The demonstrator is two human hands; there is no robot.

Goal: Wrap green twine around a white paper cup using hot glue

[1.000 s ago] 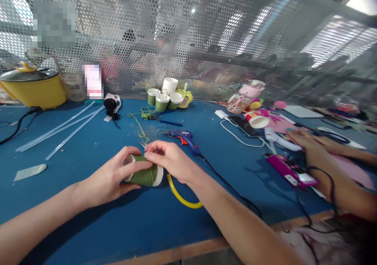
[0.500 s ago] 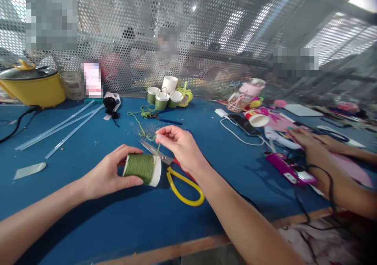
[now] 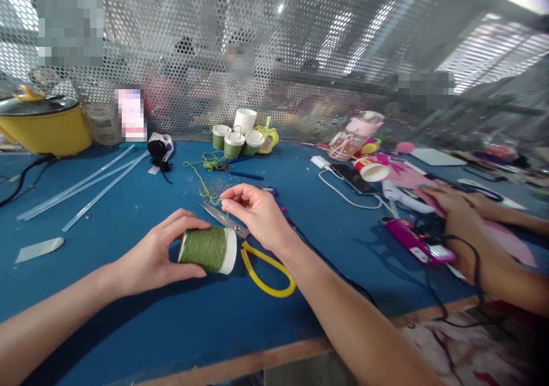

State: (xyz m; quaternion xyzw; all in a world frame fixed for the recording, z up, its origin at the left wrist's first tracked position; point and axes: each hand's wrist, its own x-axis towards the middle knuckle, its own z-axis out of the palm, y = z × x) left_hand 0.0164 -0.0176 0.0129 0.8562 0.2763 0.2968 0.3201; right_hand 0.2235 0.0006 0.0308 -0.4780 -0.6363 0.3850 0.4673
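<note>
At the blue table point(image 3: 171, 334) | left hand point(image 3: 156, 254): gripping green-wrapped cup point(image 3: 205, 247) | right hand point(image 3: 259, 211): pinching yarn strand point(image 3: 227, 217)

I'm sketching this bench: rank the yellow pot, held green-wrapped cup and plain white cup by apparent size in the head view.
Yellow pot
Green-wrapped cup
Plain white cup
The held cup is nearer; true sizes are unsure.

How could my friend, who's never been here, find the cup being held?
Start at the wide blue tabletop, then find the camera wearer's bare left hand. It holds a white cup wrapped in green yarn. Unlike the green-wrapped, white-rimmed cups standing upright behind, this one is tipped sideways.
</note>
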